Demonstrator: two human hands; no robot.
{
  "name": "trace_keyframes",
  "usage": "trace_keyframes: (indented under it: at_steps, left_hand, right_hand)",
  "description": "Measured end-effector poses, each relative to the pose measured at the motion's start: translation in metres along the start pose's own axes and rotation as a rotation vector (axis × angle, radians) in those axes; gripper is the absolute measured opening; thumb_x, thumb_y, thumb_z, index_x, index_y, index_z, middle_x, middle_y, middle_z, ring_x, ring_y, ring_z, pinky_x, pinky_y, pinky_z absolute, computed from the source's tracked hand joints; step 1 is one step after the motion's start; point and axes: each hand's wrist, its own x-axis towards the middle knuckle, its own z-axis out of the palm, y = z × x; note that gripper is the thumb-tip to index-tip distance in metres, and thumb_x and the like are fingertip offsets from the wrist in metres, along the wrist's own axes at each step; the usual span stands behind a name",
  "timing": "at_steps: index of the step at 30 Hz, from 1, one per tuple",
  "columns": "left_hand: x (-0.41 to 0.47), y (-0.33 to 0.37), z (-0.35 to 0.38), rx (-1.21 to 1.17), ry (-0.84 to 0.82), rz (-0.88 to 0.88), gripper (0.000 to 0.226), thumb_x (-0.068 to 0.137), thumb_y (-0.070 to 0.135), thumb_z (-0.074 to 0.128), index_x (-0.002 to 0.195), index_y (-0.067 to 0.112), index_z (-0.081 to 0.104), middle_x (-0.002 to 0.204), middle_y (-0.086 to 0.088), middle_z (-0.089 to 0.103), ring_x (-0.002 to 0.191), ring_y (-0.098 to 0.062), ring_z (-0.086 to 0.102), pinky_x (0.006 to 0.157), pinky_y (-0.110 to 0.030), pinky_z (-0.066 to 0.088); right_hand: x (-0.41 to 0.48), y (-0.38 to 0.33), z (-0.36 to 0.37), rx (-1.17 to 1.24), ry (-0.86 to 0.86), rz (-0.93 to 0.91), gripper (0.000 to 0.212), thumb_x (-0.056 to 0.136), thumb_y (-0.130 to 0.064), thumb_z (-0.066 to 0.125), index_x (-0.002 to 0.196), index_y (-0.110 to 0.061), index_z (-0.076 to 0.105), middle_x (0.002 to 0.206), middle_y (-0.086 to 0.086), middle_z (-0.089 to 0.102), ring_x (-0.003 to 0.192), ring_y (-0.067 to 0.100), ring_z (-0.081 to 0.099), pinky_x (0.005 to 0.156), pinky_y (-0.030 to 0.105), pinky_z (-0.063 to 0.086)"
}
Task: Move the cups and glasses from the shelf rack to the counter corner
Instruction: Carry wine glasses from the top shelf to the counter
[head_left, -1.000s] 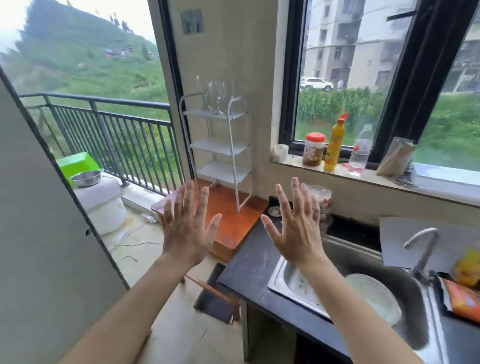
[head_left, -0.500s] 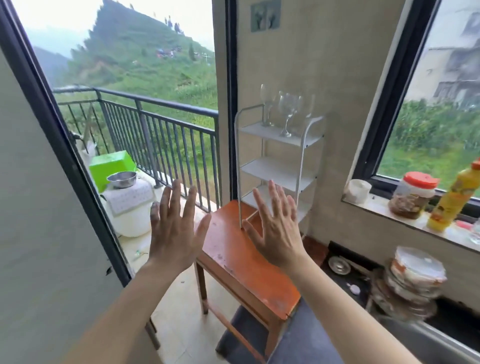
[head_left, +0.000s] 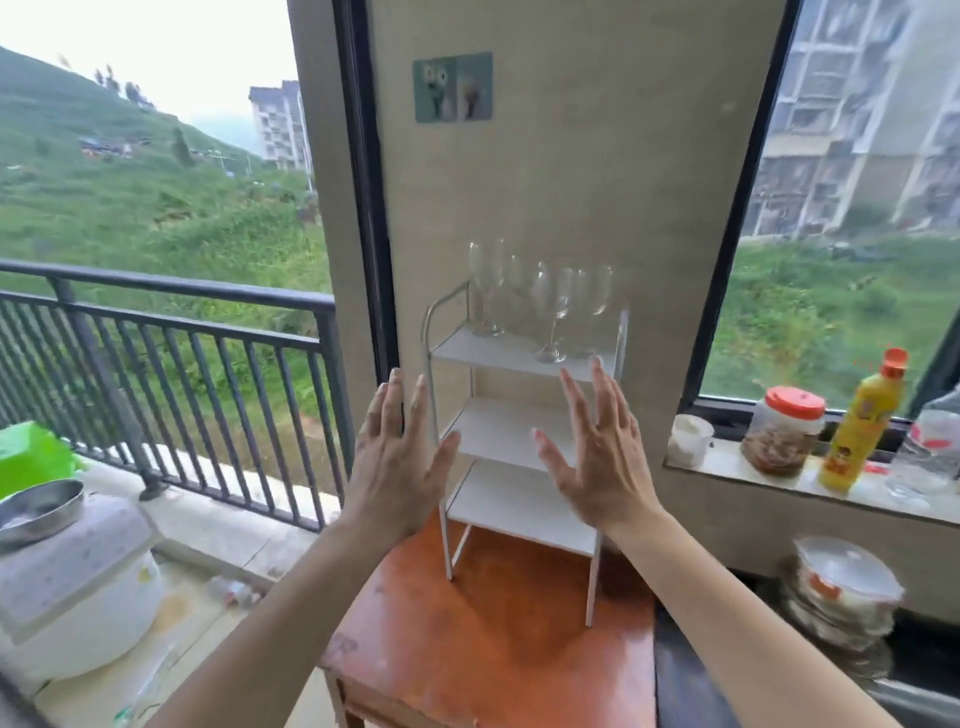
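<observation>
A white three-tier shelf rack (head_left: 519, 431) stands on an orange wooden stool (head_left: 498, 639) against the wall. Several clear stemmed glasses (head_left: 556, 306) stand on its top tier, and the two lower tiers look bare. My left hand (head_left: 397, 462) is raised in front of the rack's left side, fingers spread, holding nothing. My right hand (head_left: 600, 457) is raised in front of the rack's right side, also spread and holding nothing. Both hands are below the glasses and do not touch them. The dark counter (head_left: 685, 675) shows at the lower right.
A stack of white bowls (head_left: 841, 592) sits on the counter by the wall. On the window sill stand a white cup (head_left: 691, 439), an orange-lidded jar (head_left: 784, 431), a yellow bottle (head_left: 862, 421) and a clear bottle (head_left: 930, 447). A rice cooker (head_left: 72, 587) and black railing (head_left: 171, 332) are on the left.
The view has swung left and closer to the rack, away from the sink. Both hands stay raised and spread, now right in front of the rack.
</observation>
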Motion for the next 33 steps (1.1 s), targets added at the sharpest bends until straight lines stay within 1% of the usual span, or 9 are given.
trace_keyframes:
  at_steps: [6,11,16,19,22,24,28,31,33]
  left_hand:
    - [0.075,0.029,0.029,-0.169,-0.032,0.076,0.076,0.099,0.057,0.031,0.159,0.020,0.002,0.168,-0.007,-0.001,0.154,-0.022,-0.003,0.122,-0.043,0.010]
    - [0.129,0.068,0.046,-0.340,-0.030,0.050,0.077,0.101,0.050,0.041,0.159,0.018,0.003,0.166,-0.004,0.010,0.152,-0.018,0.007,0.119,-0.034,0.010]
    - [0.184,0.091,0.070,-0.503,-0.016,0.010,0.085,0.095,0.048,0.057,0.158,0.035,0.001,0.160,-0.005,0.022,0.148,-0.023,0.020,0.119,-0.045,0.024]
    - [0.209,0.096,0.082,-0.499,-0.010,0.048,0.078,0.093,0.050,0.058,0.155,0.042,0.011,0.158,-0.004,0.023,0.147,-0.023,0.021,0.116,-0.041,0.026]
    - [0.221,0.097,0.090,-0.506,0.014,0.058,0.063,0.093,0.051,0.059,0.147,0.040,0.028,0.150,0.000,0.033,0.142,-0.020,0.030,0.108,-0.033,0.029]
    - [0.223,0.096,0.094,-0.531,0.057,0.075,0.055,0.092,0.050,0.060,0.137,0.037,0.032,0.139,0.006,0.042,0.135,-0.018,0.039,0.105,-0.037,0.037]
    - [0.221,0.096,0.096,-0.652,0.097,0.052,0.043,0.091,0.054,0.057,0.118,0.036,0.028,0.128,0.000,0.052,0.122,-0.015,0.053,0.095,-0.040,0.046]
    - [0.216,0.092,0.092,-0.752,0.110,0.022,0.047,0.088,0.061,0.057,0.114,0.033,0.028,0.120,-0.008,0.059,0.111,-0.017,0.061,0.089,-0.038,0.050]
    - [0.210,0.088,0.084,-0.813,0.120,0.022,0.042,0.092,0.051,0.058,0.116,0.031,0.029,0.117,-0.011,0.058,0.109,-0.017,0.063,0.087,-0.031,0.050]
  right_hand:
    - [0.056,0.033,-0.016,0.047,0.126,0.117,0.077,0.100,-0.052,0.048,0.160,-0.030,0.006,0.169,0.012,0.004,0.154,0.031,0.014,0.119,0.041,0.013]
    - [0.109,0.063,-0.025,0.171,0.153,0.178,0.077,0.099,-0.050,0.049,0.160,-0.027,0.007,0.163,0.014,0.024,0.148,0.030,0.029,0.119,0.048,0.029]
    - [0.152,0.082,-0.021,0.345,0.095,0.230,0.080,0.098,-0.049,0.053,0.160,-0.033,0.006,0.160,0.009,0.027,0.144,0.027,0.036,0.117,0.047,0.032]
    - [0.175,0.091,-0.024,0.365,0.005,0.227,0.073,0.099,-0.050,0.052,0.158,-0.040,0.012,0.158,0.008,0.031,0.143,0.028,0.037,0.119,0.049,0.028]
    - [0.189,0.099,-0.023,0.380,-0.082,0.223,0.053,0.098,-0.050,0.052,0.147,-0.042,0.035,0.148,0.001,0.044,0.139,0.025,0.042,0.118,0.049,0.028]
    - [0.193,0.101,-0.020,0.443,-0.089,0.230,0.038,0.097,-0.046,0.056,0.130,-0.034,0.044,0.134,-0.004,0.053,0.130,0.024,0.049,0.113,0.046,0.034]
    - [0.195,0.097,-0.018,0.463,-0.071,0.227,0.034,0.095,-0.044,0.062,0.112,-0.025,0.040,0.116,-0.007,0.053,0.111,0.022,0.055,0.099,0.040,0.042]
    - [0.192,0.092,-0.017,0.445,-0.069,0.190,0.034,0.095,-0.042,0.063,0.111,-0.024,0.039,0.120,-0.005,0.053,0.116,0.018,0.052,0.096,0.036,0.039]
    - [0.188,0.085,-0.018,0.480,-0.069,0.175,0.033,0.096,-0.039,0.063,0.111,-0.024,0.038,0.123,-0.004,0.053,0.117,0.015,0.051,0.093,0.031,0.035]
